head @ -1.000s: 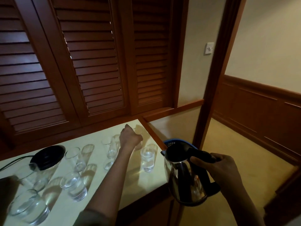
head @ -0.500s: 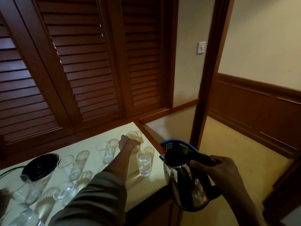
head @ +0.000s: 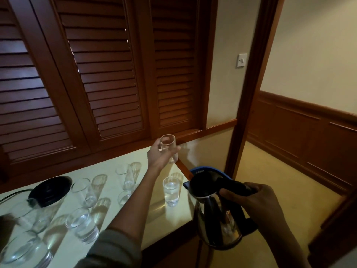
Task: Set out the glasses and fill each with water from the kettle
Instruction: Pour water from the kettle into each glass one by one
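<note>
My left hand [head: 160, 154] grips a clear empty glass [head: 169, 147], lifted above the far right corner of the pale table [head: 150, 213]. My right hand [head: 257, 202] holds the black handle of a steel kettle [head: 216, 215], upright, just off the table's right edge. A glass with water [head: 171, 191] stands near that edge, between my left forearm and the kettle. Several more glasses stand on the table to the left, among them one at the back [head: 126, 176] and one with some water in the front [head: 83, 225].
The black kettle base [head: 50, 190] with its cord sits at the table's left rear. A blue basket [head: 202, 170] shows behind the kettle. Dark louvred wooden doors [head: 96, 74] stand behind the table. A wooden door post [head: 249, 93] rises to the right, with beige carpet beyond.
My left hand has taken the glass at the far right corner and lifted it off the table. The kettle has stayed almost where it was in my right hand.
</note>
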